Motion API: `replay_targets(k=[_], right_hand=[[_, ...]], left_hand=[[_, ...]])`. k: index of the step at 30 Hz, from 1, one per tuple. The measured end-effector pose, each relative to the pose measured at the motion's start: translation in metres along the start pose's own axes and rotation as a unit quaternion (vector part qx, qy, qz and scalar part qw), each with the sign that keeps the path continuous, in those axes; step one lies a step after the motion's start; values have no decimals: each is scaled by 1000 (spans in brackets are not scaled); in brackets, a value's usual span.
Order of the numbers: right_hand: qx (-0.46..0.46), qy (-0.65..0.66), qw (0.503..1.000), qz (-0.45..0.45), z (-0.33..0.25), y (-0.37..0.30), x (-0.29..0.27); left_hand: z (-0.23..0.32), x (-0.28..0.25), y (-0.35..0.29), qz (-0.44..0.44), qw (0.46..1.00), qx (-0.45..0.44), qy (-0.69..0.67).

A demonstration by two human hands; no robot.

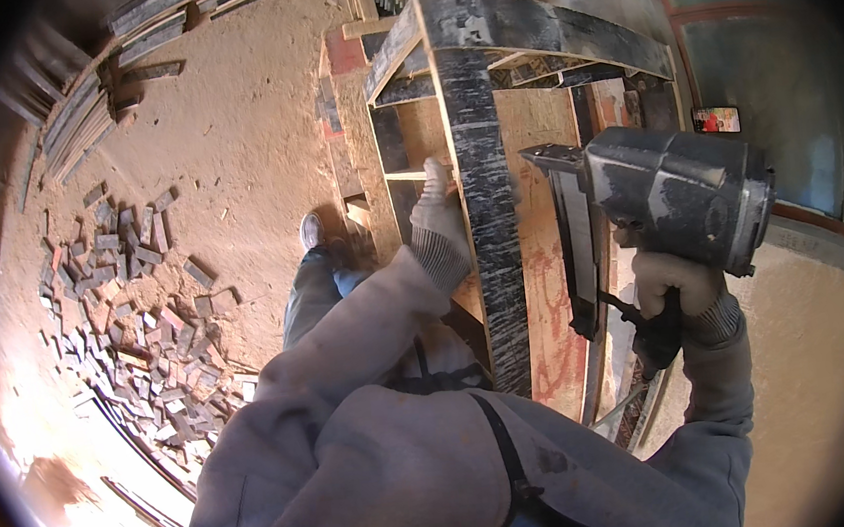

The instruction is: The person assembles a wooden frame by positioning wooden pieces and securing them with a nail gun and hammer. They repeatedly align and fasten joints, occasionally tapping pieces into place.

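Note:
My right hand (683, 281), in a light glove, is wrapped round the handle of a black, scuffed nail gun (681, 186). The tool's nose and magazine reach left over the wooden workpiece. My left hand (440, 207), also gloved with a ribbed cuff, is closed at the edge of a long dark-faced plank (487, 228); its thumb side shows to the left and most fingers are hidden behind the wood. Beside it a thin wooden crosspiece (406, 175) spans the frame. The plank joins a box-like frame with a dark top board (542, 24).
Small wood offcuts (136, 319) lie heaped on the dusty floor at the left. Stacked boards (79, 133) lie at the far left. A lit phone (717, 120) rests by a glazed panel (767, 73) at the right. My shoe (312, 230) stands left of the frame.

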State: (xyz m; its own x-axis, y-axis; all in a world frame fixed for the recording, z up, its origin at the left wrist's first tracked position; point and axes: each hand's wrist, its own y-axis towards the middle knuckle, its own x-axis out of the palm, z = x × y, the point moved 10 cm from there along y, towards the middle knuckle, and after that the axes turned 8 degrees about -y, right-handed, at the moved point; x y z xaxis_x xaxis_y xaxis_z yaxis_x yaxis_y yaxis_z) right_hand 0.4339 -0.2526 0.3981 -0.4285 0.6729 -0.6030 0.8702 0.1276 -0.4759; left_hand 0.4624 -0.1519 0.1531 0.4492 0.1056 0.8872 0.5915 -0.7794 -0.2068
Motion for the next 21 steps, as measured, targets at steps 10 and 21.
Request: replay_targets(k=[10,21], right_hand=[[127,133,980,78,-2,40,-38],[41,53,998,-15,-41,157,-52]], left_hand=[[113,97,20,132,761,233,591],[77,69,58,201,928,-41,310]])
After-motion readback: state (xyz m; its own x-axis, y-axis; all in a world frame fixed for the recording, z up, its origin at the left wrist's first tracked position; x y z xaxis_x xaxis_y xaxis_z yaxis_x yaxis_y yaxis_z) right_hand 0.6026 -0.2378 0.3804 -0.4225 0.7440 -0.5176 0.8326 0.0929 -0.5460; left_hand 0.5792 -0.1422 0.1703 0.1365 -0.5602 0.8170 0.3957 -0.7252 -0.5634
